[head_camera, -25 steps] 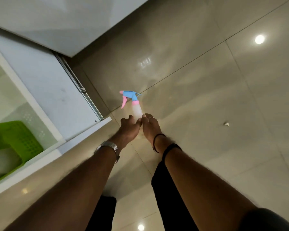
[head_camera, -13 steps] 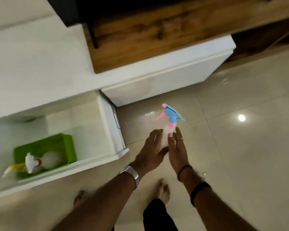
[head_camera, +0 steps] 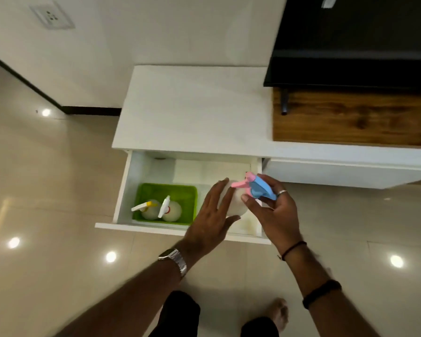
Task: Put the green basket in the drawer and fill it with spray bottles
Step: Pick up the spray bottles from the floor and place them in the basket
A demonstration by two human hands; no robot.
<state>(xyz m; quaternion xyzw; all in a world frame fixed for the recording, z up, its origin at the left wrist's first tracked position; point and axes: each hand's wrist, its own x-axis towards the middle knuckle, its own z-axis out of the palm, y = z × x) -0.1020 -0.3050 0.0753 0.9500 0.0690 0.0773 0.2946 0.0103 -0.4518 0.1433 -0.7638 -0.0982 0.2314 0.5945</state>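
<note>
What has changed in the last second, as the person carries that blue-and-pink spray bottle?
The left hand and right hand have carried the blue-and-pink spray bottle leftward, from above the floor to over the open drawer, right of the green basket. Both hands stay on it; the basket stayed in the drawer.

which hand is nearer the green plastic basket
Left. The left hand is just right of the green plastic basket; the right hand, gripping the white spray bottle, is farther right.

No text or label is legible anywhere (bottles included).
</note>
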